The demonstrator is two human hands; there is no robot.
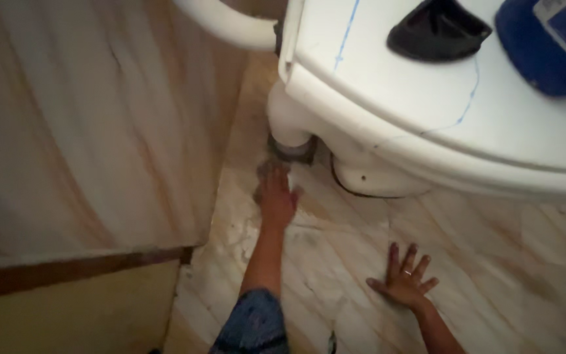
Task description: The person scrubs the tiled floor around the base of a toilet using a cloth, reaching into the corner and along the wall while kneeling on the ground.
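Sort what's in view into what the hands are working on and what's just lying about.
In hand: left hand reaching to the grey joint under the toilet base; right hand flat on the marble floor.

Lying about: black cloth and blue object on the toilet lid; white pipe.

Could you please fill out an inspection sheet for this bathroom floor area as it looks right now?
Surface: marbled tile floor, streaked and smudged near the toilet base.
Job's things: dark pipe fitting where the white outlet meets the floor.
Clutter: black cloth-like item and blue container on the closed toilet lid.
Grippers: left hand reaches to the fitting, whether it holds anything cannot be told; right hand flat on the floor, fingers spread, ring on one finger.
Cables: nothing seen.
Surroundings: marbled wall, white curved pipe.
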